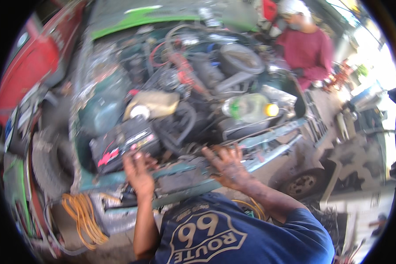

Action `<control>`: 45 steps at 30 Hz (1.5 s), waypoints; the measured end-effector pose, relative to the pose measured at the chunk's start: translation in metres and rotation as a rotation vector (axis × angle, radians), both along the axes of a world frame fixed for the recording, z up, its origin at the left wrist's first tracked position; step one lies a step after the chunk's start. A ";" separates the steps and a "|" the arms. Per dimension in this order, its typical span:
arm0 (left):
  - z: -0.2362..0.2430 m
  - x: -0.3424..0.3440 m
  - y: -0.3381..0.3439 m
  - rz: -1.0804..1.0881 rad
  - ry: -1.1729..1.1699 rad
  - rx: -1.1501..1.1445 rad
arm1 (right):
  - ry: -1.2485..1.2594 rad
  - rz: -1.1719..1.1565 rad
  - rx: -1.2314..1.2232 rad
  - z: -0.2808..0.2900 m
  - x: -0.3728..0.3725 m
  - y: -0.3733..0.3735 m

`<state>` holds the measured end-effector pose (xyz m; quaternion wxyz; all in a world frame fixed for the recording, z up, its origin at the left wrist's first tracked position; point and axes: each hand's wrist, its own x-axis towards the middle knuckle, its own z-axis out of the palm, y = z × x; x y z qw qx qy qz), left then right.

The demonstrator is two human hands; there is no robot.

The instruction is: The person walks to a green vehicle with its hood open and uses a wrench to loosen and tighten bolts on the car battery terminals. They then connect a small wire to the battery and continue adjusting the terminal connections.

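Note:
The open engine bay of a green vehicle lies in front of me. My left hand (139, 173) is at its front edge, fingers stretched out beside a black car battery (130, 143); the picture is blurred, and whether they touch it I cannot tell. My right hand (226, 163) has its fingers spread over the green front crossmember (268, 139), right of the middle. Nothing shows in either hand. Behind the battery sits a tan, block-shaped thing (156, 103) with a white round cap (140, 112) by it. A clear plastic bottle (253, 108) with a yellow cap lies on its side farther right.
A round air cleaner housing (241, 58) and red cables (185, 72) fill the bay's back. A person in a maroon top (306, 48) is at the far right. A red vehicle (33, 66), a tyre (53, 163) and a coiled orange hose (81, 220) are on the left.

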<state>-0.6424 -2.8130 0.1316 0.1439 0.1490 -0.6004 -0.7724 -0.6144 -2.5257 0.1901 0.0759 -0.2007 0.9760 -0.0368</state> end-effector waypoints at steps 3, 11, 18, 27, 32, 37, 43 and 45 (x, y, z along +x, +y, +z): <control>-0.002 -0.002 0.003 -0.031 0.074 0.091 | -0.035 0.019 -0.052 0.003 -0.001 -0.002; 0.000 -0.003 0.007 -0.021 0.112 0.074 | 0.071 0.083 -0.438 0.024 -0.063 -0.050; -0.001 -0.005 0.008 0.004 0.114 -0.060 | 0.274 0.231 -0.301 -0.024 -0.206 -0.182; -0.001 -0.006 0.010 0.038 0.087 -0.132 | 0.188 0.270 -0.227 -0.046 -0.225 -0.192; 0.001 -0.006 0.010 0.029 0.051 -0.094 | 0.204 0.417 -0.187 -0.050 -0.240 -0.187; 0.004 -0.008 0.009 0.013 0.007 -0.124 | 0.262 0.379 -0.046 -0.045 -0.237 -0.194; 0.014 -0.007 0.009 0.047 0.001 -0.033 | 0.159 0.452 -0.225 -0.022 -0.238 -0.185; 0.020 -0.007 0.008 0.046 -0.009 -0.026 | 0.179 0.514 -0.328 -0.009 -0.238 -0.175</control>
